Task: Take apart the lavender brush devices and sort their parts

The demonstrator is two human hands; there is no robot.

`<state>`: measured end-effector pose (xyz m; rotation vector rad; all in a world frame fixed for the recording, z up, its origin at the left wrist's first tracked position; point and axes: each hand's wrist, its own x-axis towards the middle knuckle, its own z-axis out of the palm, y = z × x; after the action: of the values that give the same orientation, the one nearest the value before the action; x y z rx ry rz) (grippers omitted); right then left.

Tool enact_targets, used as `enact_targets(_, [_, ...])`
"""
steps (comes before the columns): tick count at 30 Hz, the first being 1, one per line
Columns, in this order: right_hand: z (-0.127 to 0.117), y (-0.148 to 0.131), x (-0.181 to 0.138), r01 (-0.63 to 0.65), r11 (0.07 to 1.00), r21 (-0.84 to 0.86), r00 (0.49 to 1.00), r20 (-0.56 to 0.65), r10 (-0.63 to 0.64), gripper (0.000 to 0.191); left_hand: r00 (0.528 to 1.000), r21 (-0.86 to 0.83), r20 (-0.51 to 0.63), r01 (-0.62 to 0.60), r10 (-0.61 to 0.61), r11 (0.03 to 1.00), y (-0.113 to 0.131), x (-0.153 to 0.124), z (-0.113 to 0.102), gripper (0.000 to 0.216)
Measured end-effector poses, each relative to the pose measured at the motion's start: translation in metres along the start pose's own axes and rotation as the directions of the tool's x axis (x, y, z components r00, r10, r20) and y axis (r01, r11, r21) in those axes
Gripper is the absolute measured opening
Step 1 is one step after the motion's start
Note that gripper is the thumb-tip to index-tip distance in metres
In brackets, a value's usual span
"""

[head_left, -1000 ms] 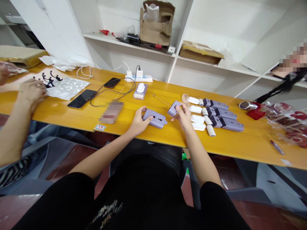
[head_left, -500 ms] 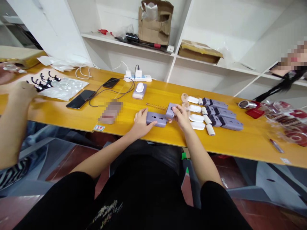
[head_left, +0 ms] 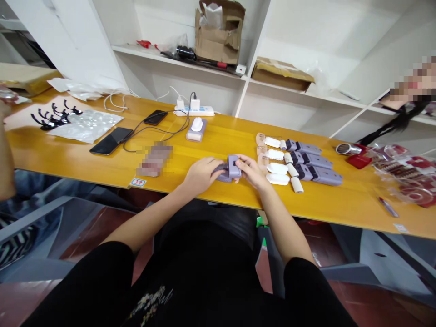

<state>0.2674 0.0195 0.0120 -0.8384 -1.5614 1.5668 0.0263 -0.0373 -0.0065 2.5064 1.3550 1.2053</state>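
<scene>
My left hand [head_left: 200, 174] is wrapped round a long purple plastic casing [head_left: 221, 175], which lies mostly hidden under its fingers near the front edge of the yellow table [head_left: 340, 206]. A smaller purple end piece [head_left: 233, 166] is pinched in my right hand [head_left: 250, 170] and pressed against the right end of that casing. The two hands nearly touch. Just right of them lie rows of white oval caps [head_left: 277, 168], small white cylinders [head_left: 296, 184] and more purple casings [head_left: 318, 169].
Two phones [head_left: 111, 140] on cables, a power strip [head_left: 194, 110] and a purple-and-white device [head_left: 196, 128] sit behind my hands. Black hooks [head_left: 51, 116] and a plastic bag [head_left: 85, 125] lie far left beside another person's arm [head_left: 5, 154]. Red-packaged items [head_left: 405, 175] crowd the right end. Shelves hold cardboard boxes [head_left: 218, 29].
Both hands drew together and toward me; the long casing slid under my left hand's fingers and the end piece came up against it. The neighbour's hands withdrew to the left.
</scene>
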Motion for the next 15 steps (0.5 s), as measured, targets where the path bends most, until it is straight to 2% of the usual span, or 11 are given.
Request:
enact_targets(5, [-0.002,-0.002,-0.002,0.071,0.994,-0.082,0.997,0.006,-0.071,0.063,0.999,-0.062,0.049,0.002,0.001,0.998,0.003,-0.001,-0.001,0.029])
enact_targets(8, [-0.003,-0.005,-0.005,0.118,0.980,-0.157,0.993,0.047,-0.112,0.065,0.991,-0.120,0.130,0.046,-0.030,0.992,0.006,0.000,-0.008,0.027])
enact_targets(12, [-0.005,-0.008,-0.008,0.224,0.931,-0.287,0.974,0.109,-0.201,0.065,0.959,-0.278,0.261,0.184,-0.110,0.943,0.004,0.007,-0.019,0.033])
enact_targets(15, [-0.008,-0.007,-0.010,0.303,0.891,-0.337,0.952,0.145,-0.269,0.069,0.917,-0.462,0.379,0.304,-0.124,0.833,-0.001,0.012,-0.027,0.041])
